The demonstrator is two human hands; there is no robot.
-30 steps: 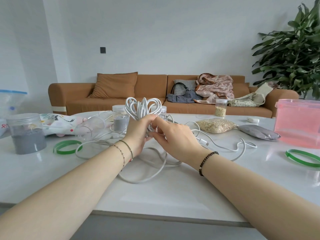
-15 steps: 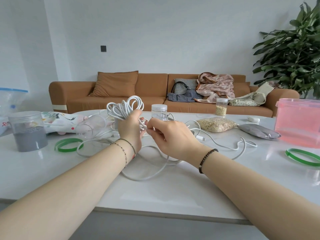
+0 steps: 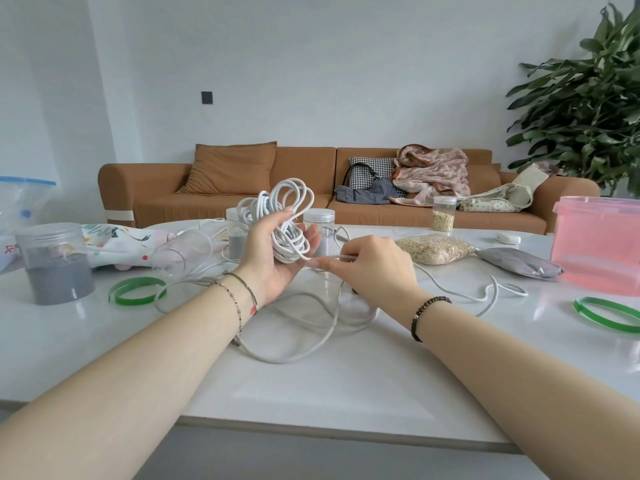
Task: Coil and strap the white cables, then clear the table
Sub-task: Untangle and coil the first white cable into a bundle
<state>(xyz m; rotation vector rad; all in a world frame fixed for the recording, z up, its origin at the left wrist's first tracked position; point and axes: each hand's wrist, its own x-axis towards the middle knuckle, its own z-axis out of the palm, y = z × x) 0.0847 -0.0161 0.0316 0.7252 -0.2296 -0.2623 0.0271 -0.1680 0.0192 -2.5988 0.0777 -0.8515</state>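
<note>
Nearest: two bare forearms entering from 7 and 5 o'clock over the near edge of the white table (image 3: pixel 346 382). L wrist w/ thin bead bracelets, R wrist w/ dark bead bracelet. Loose run of white cable (image 3: pixel 294 353) lies in slack loops on the tabletop at 6 o'clock of the hands, trailing off toward 3 o'clock. Left hand (image 3: pixel 273 261) raised, palm up and toward camera, fingers partly uncurled, thumb pressed over a bundle of coiled cable (image 3: pixel 284 220); coil loops stick up past the fingertips at 12 o'clock. Right hand (image 3: pixel 370 268) just beside it at 3 o'clock, fingers drawn together, pinching the cable strand where it leaves the coil. Green strap ring (image 3: pixel 136 289) flat on table at 9 o'clock of hands; second green ring (image 3: pixel 606 313) at 3 o'clock, well apart. Farther: clear jar w/ grey fill (image 3: pixel 57 265) at 9 o'clock, empty clear cup on its side (image 3: pixel 183 254), printed cloth behind it. Lidded jar (image 3: pixel 320 220) just behind the coil. Bag of grain (image 3: pixel 433 249), grey pouch (image 3: pixel 519 266), pink tub (image 3: pixel 599 244) toward 2–3 o'clock. Small grain jar (image 3: pixel 444 213) at table's far edge. Beyond: brown sofa (image 3: pixel 166 188) w/ cushion, bags, cloth; plant (image 3: pixel 588 98) at 2 o'clock.
</note>
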